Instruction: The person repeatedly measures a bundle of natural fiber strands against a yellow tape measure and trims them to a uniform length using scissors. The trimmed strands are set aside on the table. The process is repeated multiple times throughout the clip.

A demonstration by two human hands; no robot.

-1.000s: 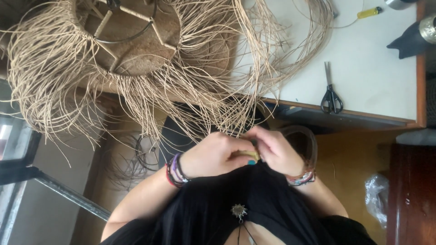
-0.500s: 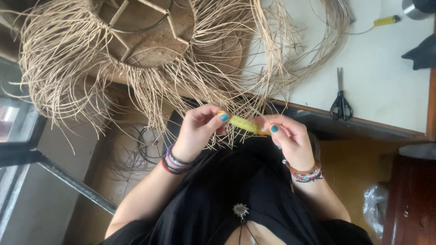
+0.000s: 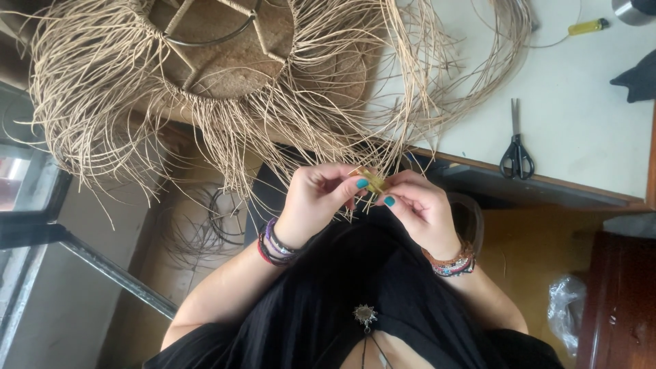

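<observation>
Straw-coloured fibre strands (image 3: 225,130) hang in a thick fringe from the woven frame (image 3: 212,48) at 11 o'clock, spilling over the edge of the pale surface (image 3: 581,89) and down toward my lap. My left hand (image 3: 318,198) and right hand (image 3: 417,208) meet at centre, fingertips pinched together on a small yellowish piece (image 3: 372,181). I cannot tell whether that piece is a bundle of strand ends or a separate item, because my fingers cover most of it. Both hands are closed in a fine grip on it; neither is released.

Status, as a judgement: the top of the frame shows a tightly woven band around its rim, so that portion looks finished. The many loose strands fanning out at 9, 12 and 1 o'clock are unworked, which suggests most of the fringe remains to be handled.

Nearby items: black-handled scissors (image 3: 516,154) lie on the surface at 2 o'clock, well apart from my hands. A yellow lighter (image 3: 588,27) rests farther off at 1 o'clock. A coil of dark wire (image 3: 219,219) sits on the floor at 9 o'clock.
</observation>
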